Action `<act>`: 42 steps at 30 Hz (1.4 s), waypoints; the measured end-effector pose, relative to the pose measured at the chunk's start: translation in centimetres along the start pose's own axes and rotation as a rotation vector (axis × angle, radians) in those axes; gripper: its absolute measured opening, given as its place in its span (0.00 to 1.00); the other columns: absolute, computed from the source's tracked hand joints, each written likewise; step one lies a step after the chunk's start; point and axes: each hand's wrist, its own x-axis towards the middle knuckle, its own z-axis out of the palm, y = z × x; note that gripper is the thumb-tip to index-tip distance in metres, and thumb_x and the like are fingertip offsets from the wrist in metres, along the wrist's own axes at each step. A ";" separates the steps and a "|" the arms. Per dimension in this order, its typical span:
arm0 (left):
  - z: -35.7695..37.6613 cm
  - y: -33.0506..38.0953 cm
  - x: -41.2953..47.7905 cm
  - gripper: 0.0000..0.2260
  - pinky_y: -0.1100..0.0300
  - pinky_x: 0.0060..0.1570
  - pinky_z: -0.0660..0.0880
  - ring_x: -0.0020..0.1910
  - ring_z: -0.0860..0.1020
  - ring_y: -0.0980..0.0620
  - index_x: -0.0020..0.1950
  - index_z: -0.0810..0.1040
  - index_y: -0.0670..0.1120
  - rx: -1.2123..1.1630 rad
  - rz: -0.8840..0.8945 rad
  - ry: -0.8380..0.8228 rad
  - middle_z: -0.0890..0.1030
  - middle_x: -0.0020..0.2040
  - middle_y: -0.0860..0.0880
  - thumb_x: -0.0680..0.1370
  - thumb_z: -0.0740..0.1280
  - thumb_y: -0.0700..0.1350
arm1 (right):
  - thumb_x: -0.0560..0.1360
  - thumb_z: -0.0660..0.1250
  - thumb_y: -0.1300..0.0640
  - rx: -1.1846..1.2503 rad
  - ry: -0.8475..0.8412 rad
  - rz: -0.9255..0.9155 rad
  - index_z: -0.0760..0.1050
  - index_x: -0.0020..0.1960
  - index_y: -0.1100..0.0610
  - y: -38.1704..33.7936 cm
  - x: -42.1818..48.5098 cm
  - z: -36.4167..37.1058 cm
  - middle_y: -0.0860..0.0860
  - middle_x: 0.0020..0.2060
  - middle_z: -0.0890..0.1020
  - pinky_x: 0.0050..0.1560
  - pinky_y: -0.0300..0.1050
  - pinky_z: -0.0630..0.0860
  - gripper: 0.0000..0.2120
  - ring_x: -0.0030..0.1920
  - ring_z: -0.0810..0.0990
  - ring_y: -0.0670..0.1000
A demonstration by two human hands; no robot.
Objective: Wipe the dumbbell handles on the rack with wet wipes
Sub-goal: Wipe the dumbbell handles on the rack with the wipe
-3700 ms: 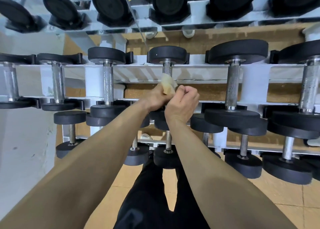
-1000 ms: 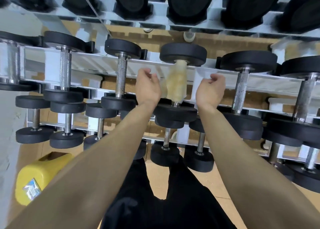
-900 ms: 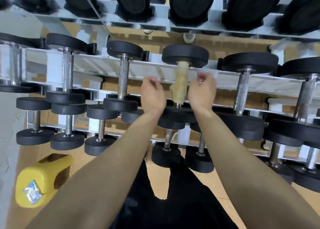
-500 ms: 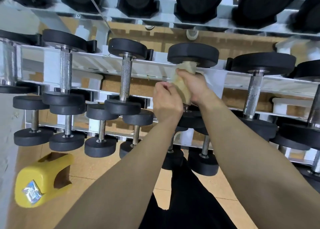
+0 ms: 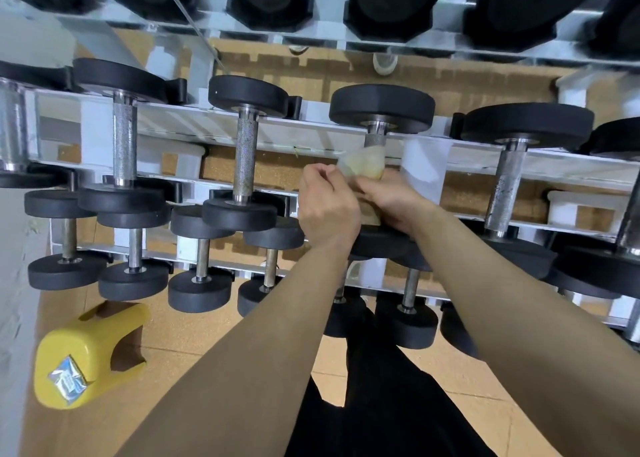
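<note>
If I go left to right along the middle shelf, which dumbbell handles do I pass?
Fat shiny handle → slim knurled handle → spotty handle → handle being wiped, with the wet wipe around it → thick handle → cut-off handle at the right edge.

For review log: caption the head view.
The left hand and right hand hold a wet wipe around a dumbbell handle.
</note>
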 end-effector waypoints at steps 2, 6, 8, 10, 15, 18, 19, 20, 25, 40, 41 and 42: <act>0.0 0.2 -0.1 0.08 0.55 0.53 0.70 0.50 0.75 0.48 0.54 0.75 0.45 0.009 -0.015 0.005 0.78 0.52 0.48 0.83 0.58 0.48 | 0.70 0.76 0.49 -0.114 0.049 0.015 0.82 0.55 0.56 0.4 0.1 0.2 0.52 0.47 0.87 0.57 0.51 0.81 0.16 0.51 0.85 0.53; 0.0 0.2 -0.1 0.08 0.54 0.53 0.69 0.50 0.75 0.48 0.54 0.74 0.45 0.014 0.000 0.015 0.78 0.52 0.48 0.83 0.58 0.47 | 0.67 0.78 0.52 -0.019 0.174 0.005 0.83 0.53 0.57 -1.3 1.0 0.7 0.53 0.47 0.87 0.55 0.52 0.83 0.17 0.51 0.86 0.55; 0.1 0.1 0.0 0.10 0.55 0.52 0.69 0.48 0.75 0.48 0.53 0.74 0.44 0.000 0.007 0.021 0.78 0.51 0.48 0.83 0.58 0.48 | 0.71 0.77 0.56 0.158 0.188 -0.009 0.83 0.51 0.58 -3.3 1.8 0.6 0.54 0.44 0.87 0.52 0.52 0.84 0.10 0.49 0.86 0.55; 0.2 0.0 -0.1 0.10 0.57 0.50 0.68 0.46 0.74 0.49 0.52 0.74 0.44 -0.014 0.024 0.034 0.78 0.49 0.48 0.81 0.57 0.49 | 0.75 0.75 0.57 0.355 0.101 0.010 0.82 0.53 0.59 -4.9 1.9 0.2 0.54 0.41 0.86 0.46 0.51 0.84 0.09 0.44 0.86 0.55; 0.2 0.1 -0.1 0.13 0.63 0.46 0.64 0.44 0.72 0.52 0.52 0.74 0.43 -0.022 0.023 0.045 0.77 0.47 0.49 0.81 0.55 0.51 | 0.78 0.70 0.53 0.484 -0.094 0.119 0.81 0.56 0.59 -3.6 1.7 -0.2 0.58 0.50 0.86 0.55 0.54 0.82 0.11 0.50 0.86 0.56; 0.1 0.4 -0.2 0.16 0.60 0.47 0.66 0.45 0.73 0.50 0.53 0.75 0.42 -0.004 0.024 0.043 0.78 0.48 0.47 0.81 0.54 0.52 | 0.77 0.70 0.53 0.397 -0.146 0.185 0.80 0.59 0.60 -2.6 0.7 -0.3 0.57 0.52 0.86 0.53 0.50 0.81 0.14 0.50 0.86 0.54; 0.1 0.4 -0.2 0.17 0.57 0.47 0.67 0.45 0.73 0.49 0.53 0.75 0.42 0.007 0.028 0.045 0.78 0.49 0.46 0.81 0.54 0.52 | 0.77 0.71 0.55 0.347 -0.140 0.169 0.80 0.60 0.61 -2.3 0.4 -0.4 0.56 0.51 0.86 0.50 0.49 0.82 0.14 0.50 0.86 0.53; 0.1 0.5 -0.2 0.17 0.55 0.47 0.68 0.46 0.74 0.47 0.53 0.76 0.41 0.021 0.034 0.050 0.78 0.49 0.45 0.81 0.54 0.52 | 0.77 0.71 0.56 0.290 -0.119 0.143 0.80 0.59 0.62 -2.1 0.1 -0.3 0.55 0.48 0.87 0.46 0.47 0.82 0.13 0.48 0.86 0.52; -0.2 0.8 -0.1 0.14 0.47 0.49 0.73 0.48 0.75 0.45 0.54 0.74 0.44 0.093 0.005 0.033 0.78 0.50 0.46 0.82 0.55 0.52 | 0.73 0.75 0.57 -0.001 0.187 0.050 0.82 0.51 0.60 -1.3 -0.8 1.6 0.53 0.42 0.86 0.37 0.39 0.80 0.10 0.44 0.85 0.51; -0.5 1.1 0.2 0.13 0.44 0.56 0.72 0.52 0.76 0.45 0.56 0.73 0.46 0.135 -0.036 -0.047 0.77 0.53 0.48 0.84 0.54 0.52 | 0.74 0.70 0.52 0.506 -0.115 0.136 0.80 0.47 0.58 -4.2 1.4 0.2 0.55 0.37 0.84 0.43 0.47 0.82 0.09 0.39 0.84 0.54; -0.5 1.2 0.2 0.13 0.44 0.56 0.72 0.52 0.75 0.45 0.56 0.73 0.46 0.130 -0.039 -0.052 0.77 0.53 0.48 0.84 0.54 0.52 | 0.74 0.69 0.51 0.524 -0.142 0.150 0.80 0.48 0.58 -3.9 1.4 0.0 0.55 0.37 0.84 0.43 0.46 0.82 0.10 0.39 0.85 0.53; -0.5 1.2 0.1 0.13 0.44 0.56 0.72 0.52 0.75 0.45 0.56 0.73 0.46 0.126 -0.041 -0.057 0.77 0.54 0.48 0.84 0.54 0.52 | 0.75 0.69 0.52 0.522 -0.159 0.158 0.80 0.48 0.58 -3.6 1.2 -0.1 0.55 0.38 0.84 0.44 0.46 0.82 0.10 0.40 0.85 0.54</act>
